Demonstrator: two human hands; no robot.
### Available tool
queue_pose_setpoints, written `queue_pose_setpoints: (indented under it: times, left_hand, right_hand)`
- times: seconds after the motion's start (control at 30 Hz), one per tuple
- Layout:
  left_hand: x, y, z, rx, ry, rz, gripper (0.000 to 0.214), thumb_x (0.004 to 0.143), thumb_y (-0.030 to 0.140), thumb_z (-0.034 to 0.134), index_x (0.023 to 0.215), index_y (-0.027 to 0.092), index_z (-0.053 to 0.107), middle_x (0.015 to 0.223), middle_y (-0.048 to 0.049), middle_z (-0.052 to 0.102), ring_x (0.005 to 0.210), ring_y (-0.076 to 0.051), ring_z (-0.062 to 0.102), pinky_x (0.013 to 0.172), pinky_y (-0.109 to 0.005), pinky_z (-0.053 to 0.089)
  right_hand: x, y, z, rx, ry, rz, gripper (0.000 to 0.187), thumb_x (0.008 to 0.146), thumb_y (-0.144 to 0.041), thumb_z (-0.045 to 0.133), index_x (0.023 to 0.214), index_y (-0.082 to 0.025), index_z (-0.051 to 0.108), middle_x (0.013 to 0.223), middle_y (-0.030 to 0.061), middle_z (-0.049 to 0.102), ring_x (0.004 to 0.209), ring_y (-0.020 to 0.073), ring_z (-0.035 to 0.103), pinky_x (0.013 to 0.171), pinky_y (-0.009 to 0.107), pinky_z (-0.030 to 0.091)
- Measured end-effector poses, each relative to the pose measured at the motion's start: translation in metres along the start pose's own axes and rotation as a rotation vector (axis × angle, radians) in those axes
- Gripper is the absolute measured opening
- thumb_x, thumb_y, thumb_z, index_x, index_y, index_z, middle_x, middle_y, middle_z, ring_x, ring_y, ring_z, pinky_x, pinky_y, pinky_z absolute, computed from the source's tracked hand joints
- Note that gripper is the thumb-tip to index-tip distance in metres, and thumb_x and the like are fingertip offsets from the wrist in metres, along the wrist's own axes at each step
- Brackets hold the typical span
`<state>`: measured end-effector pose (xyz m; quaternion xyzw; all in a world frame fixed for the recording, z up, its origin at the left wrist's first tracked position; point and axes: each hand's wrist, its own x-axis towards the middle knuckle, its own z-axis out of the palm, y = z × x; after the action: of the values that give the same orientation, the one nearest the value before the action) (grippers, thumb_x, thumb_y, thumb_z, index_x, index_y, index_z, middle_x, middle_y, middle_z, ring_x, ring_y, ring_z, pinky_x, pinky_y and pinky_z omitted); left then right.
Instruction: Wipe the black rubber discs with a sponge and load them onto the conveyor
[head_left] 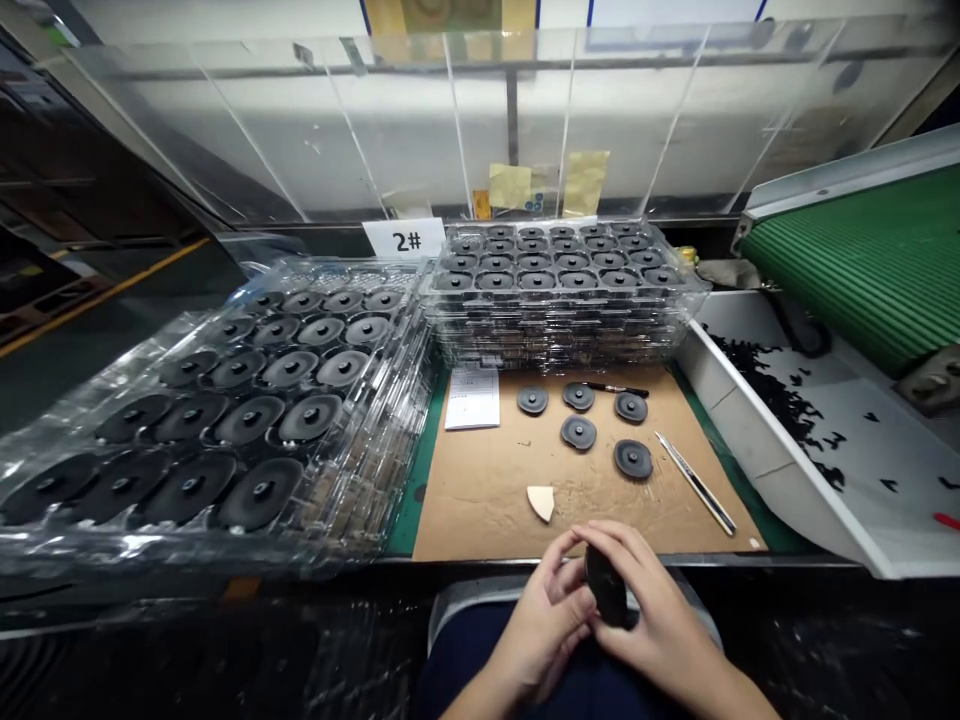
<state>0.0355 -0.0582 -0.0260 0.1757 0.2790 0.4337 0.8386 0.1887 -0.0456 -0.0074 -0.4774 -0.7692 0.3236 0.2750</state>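
Observation:
Just past the table's front edge, above my lap, both hands hold one black round part (606, 588), turned on its edge. My left hand (551, 610) has its fingers and thumb closed against the part's left side. Around the right side curl the fingers of my right hand (649, 600), covering much of it. Beyond the hands, several similar dark discs with a central stub, such as this disc (632, 459), lie on a brown cardboard sheet (480, 500). A small cream wedge-shaped piece (541, 502) rests nearer to me.
At left, stacked clear trays (360, 440) carry dark discs; another tray stack (555, 320) stands behind. A utility knife (697, 485), a black pen-like tool (616, 389) and a paper slip (472, 400) lie on the cardboard. Right are a white bin (787, 460) with black scraps and a green conveyor (870, 230).

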Motion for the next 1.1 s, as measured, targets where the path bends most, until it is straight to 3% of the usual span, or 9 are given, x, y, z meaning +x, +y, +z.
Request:
queue_pose_setpoints:
  times: [0.2, 0.3, 0.43, 0.57, 0.63, 0.7, 0.77, 0.93, 1.1]
  left_hand:
    - [0.010, 0.002, -0.023, -0.036, 0.103, -0.036, 0.067, 0.067, 0.032, 0.076, 0.126, 0.028, 0.045, 0.116, -0.0088, 0.060, 0.090, -0.016, 0.064, 0.065, -0.019, 0.044]
    - [0.007, 0.003, -0.033, -0.038, 0.154, -0.030, 0.069, 0.066, 0.035, 0.076, 0.126, 0.028, 0.043, 0.114, -0.0096, 0.061, 0.091, -0.019, 0.065, 0.063, -0.019, 0.045]
    - [0.000, 0.007, -0.036, -0.097, 0.223, 0.016, 0.073, 0.064, 0.037, 0.078, 0.127, 0.025, 0.043, 0.116, -0.0121, 0.061, 0.109, -0.027, 0.058, 0.075, -0.026, 0.048]
    - [-0.001, 0.025, -0.036, -0.208, 0.340, 0.108, 0.066, 0.073, 0.034, 0.071, 0.131, 0.027, 0.039, 0.128, -0.0128, 0.054, 0.117, -0.030, 0.053, 0.096, -0.041, 0.042]
    - [0.003, 0.040, -0.041, -0.261, 0.400, 0.187, 0.060, 0.080, 0.034, 0.063, 0.133, 0.029, 0.035, 0.130, -0.0118, 0.053, 0.116, -0.030, 0.054, 0.101, -0.048, 0.037]
    - [0.010, 0.056, -0.049, -0.287, 0.444, 0.267, 0.056, 0.084, 0.035, 0.058, 0.134, 0.030, 0.033, 0.129, -0.0112, 0.054, 0.117, -0.030, 0.053, 0.104, -0.050, 0.033]
    - [0.018, 0.069, -0.059, -0.294, 0.477, 0.324, 0.055, 0.084, 0.035, 0.058, 0.133, 0.031, 0.034, 0.130, -0.0111, 0.053, 0.119, -0.029, 0.052, 0.106, -0.049, 0.030]
    - [0.043, 0.076, -0.070, -0.285, 0.482, 0.388, 0.050, 0.077, 0.040, 0.065, 0.123, 0.031, 0.047, 0.131, -0.0104, 0.053, 0.121, -0.029, 0.051, 0.109, -0.047, 0.026]
    - [0.066, 0.067, -0.077, -0.251, 0.489, 0.424, 0.044, 0.075, 0.032, 0.069, 0.114, 0.030, 0.050, 0.128, -0.0087, 0.055, 0.120, -0.029, 0.051, 0.107, -0.050, 0.028]
  right_hand:
    - [0.021, 0.006, 0.012, 0.077, -0.092, 0.022, 0.064, 0.072, -0.015, 0.058, 0.131, -0.029, 0.039, 0.125, 0.0088, 0.046, 0.120, 0.0251, 0.045, 0.101, 0.041, 0.041]
    - [0.031, 0.007, 0.022, 0.130, -0.150, 0.034, 0.067, 0.069, -0.013, 0.059, 0.130, -0.030, 0.038, 0.126, 0.0075, 0.046, 0.120, 0.0244, 0.044, 0.102, 0.041, 0.040]
    - [0.045, 0.002, 0.029, 0.155, -0.223, 0.020, 0.071, 0.066, -0.013, 0.062, 0.131, -0.030, 0.037, 0.127, 0.0075, 0.046, 0.122, 0.0249, 0.042, 0.104, 0.043, 0.037]
    - [0.064, 0.005, 0.018, 0.136, -0.353, 0.002, 0.077, 0.072, -0.028, 0.067, 0.139, -0.030, 0.029, 0.137, 0.0084, 0.037, 0.130, 0.0269, 0.035, 0.106, 0.043, 0.035]
    - [0.075, 0.016, 0.015, 0.110, -0.328, 0.074, 0.068, 0.079, -0.036, 0.061, 0.139, -0.029, 0.030, 0.133, 0.0098, 0.040, 0.120, 0.0242, 0.047, 0.098, 0.038, 0.045]
    - [0.084, 0.031, 0.019, 0.031, -0.226, 0.185, 0.049, 0.088, -0.037, 0.049, 0.134, -0.027, 0.038, 0.115, 0.0095, 0.049, 0.090, 0.0182, 0.062, 0.078, 0.032, 0.054]
    - [0.089, 0.045, 0.031, -0.052, -0.157, 0.256, 0.037, 0.090, -0.036, 0.043, 0.126, -0.026, 0.046, 0.100, 0.0073, 0.051, 0.066, 0.0146, 0.061, 0.062, 0.031, 0.055]
    - [0.083, 0.047, 0.069, -0.017, -0.234, 0.164, 0.026, 0.089, -0.027, 0.045, 0.109, -0.028, 0.061, 0.097, 0.0071, 0.056, 0.080, 0.0193, 0.059, 0.070, 0.033, 0.051]
    - [0.086, 0.042, 0.061, 0.098, -0.243, 0.183, 0.023, 0.090, -0.023, 0.043, 0.108, -0.023, 0.058, 0.091, 0.0056, 0.064, 0.084, 0.0183, 0.059, 0.076, 0.031, 0.050]
